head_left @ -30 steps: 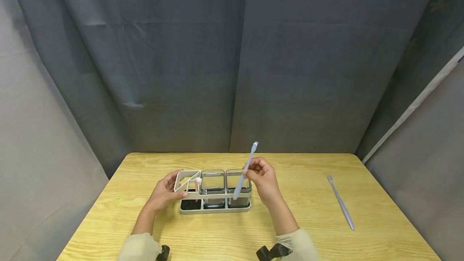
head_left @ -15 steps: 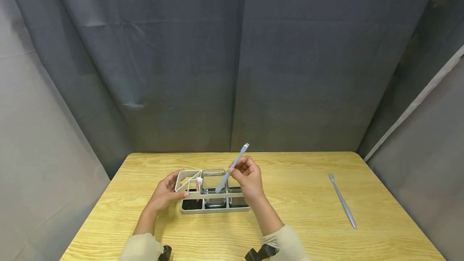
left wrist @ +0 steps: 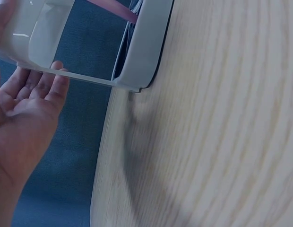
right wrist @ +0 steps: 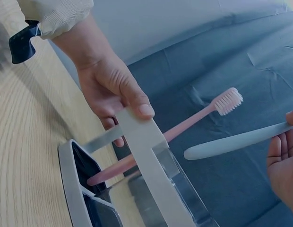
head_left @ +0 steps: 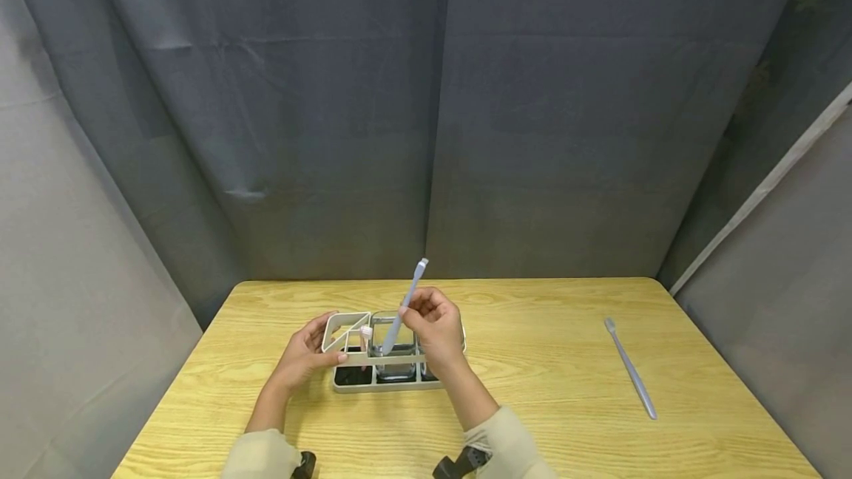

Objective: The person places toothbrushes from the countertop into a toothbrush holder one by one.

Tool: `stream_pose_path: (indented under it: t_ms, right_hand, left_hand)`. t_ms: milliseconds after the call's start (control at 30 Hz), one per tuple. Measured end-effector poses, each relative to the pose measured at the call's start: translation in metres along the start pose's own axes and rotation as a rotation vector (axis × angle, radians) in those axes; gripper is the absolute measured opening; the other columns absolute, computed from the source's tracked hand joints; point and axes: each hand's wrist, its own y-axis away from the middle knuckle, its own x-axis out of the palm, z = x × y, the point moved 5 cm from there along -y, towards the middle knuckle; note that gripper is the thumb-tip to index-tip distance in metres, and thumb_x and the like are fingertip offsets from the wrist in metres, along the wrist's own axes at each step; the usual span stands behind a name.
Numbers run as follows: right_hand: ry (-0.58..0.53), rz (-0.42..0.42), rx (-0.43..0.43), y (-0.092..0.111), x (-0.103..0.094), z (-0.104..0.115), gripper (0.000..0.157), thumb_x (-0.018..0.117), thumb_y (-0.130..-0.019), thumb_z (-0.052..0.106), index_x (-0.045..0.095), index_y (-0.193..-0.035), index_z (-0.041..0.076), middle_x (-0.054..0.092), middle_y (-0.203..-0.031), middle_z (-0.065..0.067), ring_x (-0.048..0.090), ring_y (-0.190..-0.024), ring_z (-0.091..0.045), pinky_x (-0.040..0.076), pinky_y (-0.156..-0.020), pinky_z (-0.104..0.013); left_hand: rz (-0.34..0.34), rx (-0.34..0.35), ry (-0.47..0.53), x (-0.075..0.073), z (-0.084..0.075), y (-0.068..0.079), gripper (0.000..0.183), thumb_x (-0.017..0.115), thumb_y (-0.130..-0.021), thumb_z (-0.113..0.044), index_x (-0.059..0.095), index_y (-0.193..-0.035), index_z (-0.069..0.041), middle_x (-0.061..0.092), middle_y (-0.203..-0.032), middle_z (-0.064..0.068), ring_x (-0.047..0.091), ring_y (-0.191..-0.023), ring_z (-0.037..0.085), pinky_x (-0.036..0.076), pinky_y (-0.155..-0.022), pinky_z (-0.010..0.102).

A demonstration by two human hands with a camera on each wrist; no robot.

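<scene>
My left hand (head_left: 296, 357) grips the left end of a pale toothbrush holder (head_left: 356, 389), thumb on its upper front rail and fingers behind. A pink toothbrush (right wrist: 193, 117) stands slanted in the holder's left section, bristles up. Two clear glass cups (head_left: 394, 373) fill the other sections; my right hand partly hides the right one. Between thumb and fingers my right hand (head_left: 435, 327) pinches a blue toothbrush (head_left: 394, 331), head up. In the right wrist view, the blue toothbrush's rounded handle end (right wrist: 196, 151) hangs apart from the holder, near the pink toothbrush.
Another bluish toothbrush (head_left: 631, 375) lies on the wooden table (head_left: 546, 361), well to the right of the holder. Grey curtains (head_left: 333, 131) stand behind the table and at both sides.
My right hand has carried the blue toothbrush leftward, from over the right cup to the left cup beside the pink toothbrush. My left hand has stayed on the holder.
</scene>
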Motion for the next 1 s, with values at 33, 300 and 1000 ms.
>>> stream_pose_path:
  t_ms: [33, 300, 1000]
  right_hand:
    - [0.002, 0.0, -0.002, 0.0, 0.001, 0.0, 0.016, 0.061, -0.074, -0.013, 0.054, -0.088, -0.011, 0.056, -0.079, -0.007, 0.053, -0.071, -0.013, 0.046, -0.062, -0.02]
    - [-0.009, 0.003, 0.014, -0.002, 0.008, -0.007, 0.014, 0.063, -0.073, -0.014, 0.058, -0.082, -0.005, 0.058, -0.077, -0.006, 0.053, -0.069, -0.012, 0.046, -0.062, -0.019]
    - [0.103, 0.06, 0.003, -0.002, 0.024, -0.029, 0.01, 0.064, -0.076, -0.012, 0.056, -0.082, -0.012, 0.059, -0.075, -0.003, 0.054, -0.067, -0.011, 0.046, -0.06, -0.019]
  left_hand:
    - [0.001, 0.001, -0.001, 0.0, 0.0, 0.0, 0.079, 0.078, -0.07, 0.003, 0.038, -0.138, 0.0, 0.04, -0.139, 0.02, 0.036, -0.129, 0.031, 0.039, -0.091, 0.021]
    - [-0.004, -0.005, -0.002, -0.001, 0.001, -0.001, 0.08, 0.08, -0.069, 0.0, 0.04, -0.138, -0.003, 0.041, -0.139, 0.016, 0.037, -0.128, 0.029, 0.04, -0.091, 0.023]
    - [0.005, 0.0, 0.008, 0.001, 0.002, 0.0, 0.078, 0.079, -0.071, -0.001, 0.039, -0.138, -0.003, 0.042, -0.138, 0.016, 0.041, -0.125, 0.029, 0.042, -0.09, 0.024]
